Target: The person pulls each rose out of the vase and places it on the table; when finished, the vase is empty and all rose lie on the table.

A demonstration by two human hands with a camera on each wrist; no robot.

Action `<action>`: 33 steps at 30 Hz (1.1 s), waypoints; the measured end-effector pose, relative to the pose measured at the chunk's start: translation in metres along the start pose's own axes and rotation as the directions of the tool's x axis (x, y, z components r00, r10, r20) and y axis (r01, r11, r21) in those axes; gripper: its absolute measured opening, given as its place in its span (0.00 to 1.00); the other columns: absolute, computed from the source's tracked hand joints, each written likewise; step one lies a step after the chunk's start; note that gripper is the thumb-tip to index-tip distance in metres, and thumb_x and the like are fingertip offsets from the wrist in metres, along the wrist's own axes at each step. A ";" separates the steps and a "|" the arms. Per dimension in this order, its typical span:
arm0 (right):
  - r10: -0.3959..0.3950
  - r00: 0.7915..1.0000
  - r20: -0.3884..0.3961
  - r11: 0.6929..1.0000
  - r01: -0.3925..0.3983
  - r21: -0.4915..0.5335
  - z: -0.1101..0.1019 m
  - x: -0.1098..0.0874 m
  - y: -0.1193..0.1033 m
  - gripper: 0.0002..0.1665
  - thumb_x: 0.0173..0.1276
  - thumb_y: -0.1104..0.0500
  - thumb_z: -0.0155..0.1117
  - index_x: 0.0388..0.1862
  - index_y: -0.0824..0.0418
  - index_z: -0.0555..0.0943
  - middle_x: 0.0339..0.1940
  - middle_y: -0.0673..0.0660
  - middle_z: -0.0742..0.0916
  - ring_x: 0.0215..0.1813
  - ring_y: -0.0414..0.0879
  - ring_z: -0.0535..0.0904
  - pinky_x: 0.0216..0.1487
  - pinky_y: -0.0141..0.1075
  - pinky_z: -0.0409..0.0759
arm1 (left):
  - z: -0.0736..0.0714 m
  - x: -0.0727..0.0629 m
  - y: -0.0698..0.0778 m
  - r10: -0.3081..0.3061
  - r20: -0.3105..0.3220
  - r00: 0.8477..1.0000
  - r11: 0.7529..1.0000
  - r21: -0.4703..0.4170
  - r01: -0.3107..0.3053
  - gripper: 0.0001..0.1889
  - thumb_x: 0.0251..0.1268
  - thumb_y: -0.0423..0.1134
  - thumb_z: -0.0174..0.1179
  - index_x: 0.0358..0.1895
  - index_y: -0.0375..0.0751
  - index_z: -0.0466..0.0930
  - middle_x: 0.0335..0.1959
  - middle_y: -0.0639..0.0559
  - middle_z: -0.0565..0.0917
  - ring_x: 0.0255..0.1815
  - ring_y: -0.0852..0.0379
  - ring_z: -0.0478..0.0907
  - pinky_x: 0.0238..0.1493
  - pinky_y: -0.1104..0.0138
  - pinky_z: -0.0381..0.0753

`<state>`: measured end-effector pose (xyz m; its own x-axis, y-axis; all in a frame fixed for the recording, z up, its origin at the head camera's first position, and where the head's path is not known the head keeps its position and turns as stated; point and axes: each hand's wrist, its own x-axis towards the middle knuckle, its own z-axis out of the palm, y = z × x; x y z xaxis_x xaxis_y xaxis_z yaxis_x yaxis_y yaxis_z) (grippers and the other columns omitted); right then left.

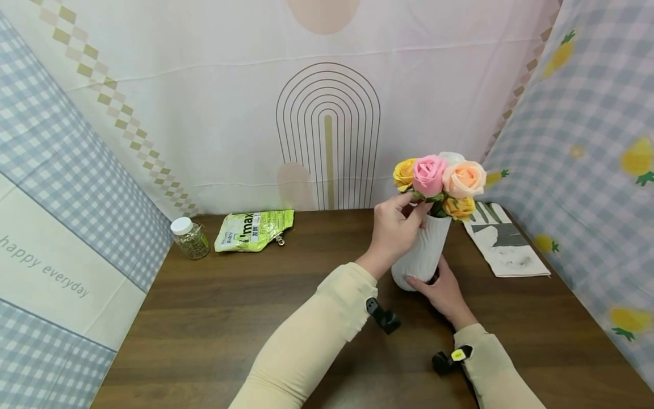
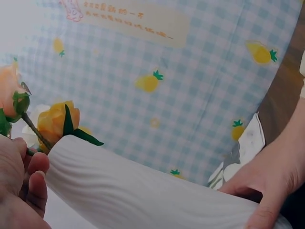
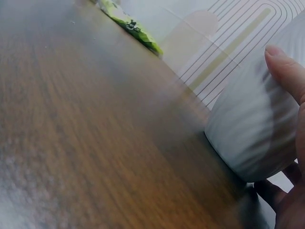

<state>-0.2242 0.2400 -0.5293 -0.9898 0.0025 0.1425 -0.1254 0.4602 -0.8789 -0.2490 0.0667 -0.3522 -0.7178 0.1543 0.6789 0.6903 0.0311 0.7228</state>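
A ribbed white vase (image 1: 421, 250) stands on the table with a bunch of roses in its mouth. Among the blooms are a pink rose (image 1: 429, 175), a peach rose (image 1: 465, 179), a white one behind and yellow ones at the sides. Up at the flowers, my left hand (image 1: 395, 224) pinches a green stem just below the pink rose, beside the vase's rim. My right hand (image 1: 443, 289) grips the vase low down, its thumb across the ribbed wall in the right wrist view. The vase hides part of the right fingers.
To the right of the vase lies a white and grey printed cloth (image 1: 508, 244), near the checked curtain. A lime-green pouch (image 1: 252, 230) and a white-capped jar (image 1: 192, 238) of dried bits sit at the back left. Curtains enclose the wooden table (image 1: 230, 318).
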 end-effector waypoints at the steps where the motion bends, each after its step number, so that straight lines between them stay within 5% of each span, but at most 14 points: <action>1: -0.002 1.000 -0.001 1.000 0.002 0.000 0.000 0.000 0.000 0.56 0.57 0.45 0.74 0.76 0.56 0.52 0.67 0.64 0.69 0.65 0.58 0.66 0.62 0.56 0.64 | 0.000 0.001 0.000 -0.002 -0.008 1.000 1.000 -0.003 0.002 0.06 0.68 0.36 0.60 0.37 0.36 0.83 0.18 0.51 0.79 0.20 0.67 0.75 0.23 0.73 0.77; 11: -0.030 1.000 -0.007 1.000 0.030 -0.002 -0.001 -0.001 -0.003 0.56 0.57 0.47 0.74 0.76 0.57 0.52 0.67 0.65 0.69 0.65 0.59 0.66 0.61 0.56 0.65 | -0.004 0.004 0.002 -0.067 -0.126 0.990 0.992 -0.116 0.053 0.08 0.62 0.32 0.64 0.41 0.30 0.85 0.30 0.42 0.87 0.28 0.56 0.83 0.32 0.70 0.83; 17: -0.053 0.999 -0.007 0.998 0.053 -0.029 0.000 -0.001 -0.002 0.55 0.58 0.48 0.74 0.75 0.60 0.52 0.66 0.66 0.70 0.64 0.59 0.67 0.60 0.57 0.67 | -0.010 -0.001 0.011 -0.041 -0.212 0.976 0.974 -0.227 -0.008 0.07 0.63 0.26 0.61 0.40 0.23 0.83 0.32 0.33 0.85 0.30 0.43 0.84 0.36 0.60 0.85; 23: -0.065 0.998 -0.021 0.997 0.064 -0.032 0.001 0.000 0.001 0.55 0.57 0.48 0.75 0.74 0.61 0.54 0.65 0.66 0.71 0.63 0.59 0.68 0.60 0.57 0.67 | -0.017 0.000 0.016 -0.003 -0.278 0.961 0.962 -0.262 -0.073 0.06 0.61 0.24 0.62 0.38 0.21 0.83 0.30 0.31 0.84 0.28 0.45 0.84 0.35 0.61 0.85; 26: -0.070 0.997 -0.025 0.997 0.069 -0.026 0.002 0.000 0.001 0.54 0.56 0.48 0.75 0.73 0.61 0.55 0.64 0.66 0.71 0.63 0.59 0.68 0.60 0.57 0.67 | -0.020 0.000 0.006 0.010 -0.304 0.953 0.946 -0.305 -0.107 0.07 0.61 0.25 0.62 0.38 0.21 0.82 0.29 0.31 0.84 0.28 0.46 0.84 0.35 0.59 0.85; 33: -0.094 0.995 -0.026 0.995 0.093 -0.027 0.001 -0.002 -0.001 0.53 0.55 0.49 0.76 0.72 0.60 0.57 0.63 0.65 0.73 0.62 0.58 0.69 0.58 0.55 0.68 | -0.035 0.002 0.013 0.014 -0.364 0.931 0.906 -0.389 -0.165 0.09 0.63 0.26 0.61 0.39 0.19 0.81 0.33 0.28 0.83 0.30 0.55 0.84 0.37 0.53 0.84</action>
<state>-0.2222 0.2390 -0.5288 -0.9716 -0.0174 0.2362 -0.2150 0.4824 -0.8491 -0.2446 0.0325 -0.3370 -0.6919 -0.2154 0.6892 0.7093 -0.3813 0.5929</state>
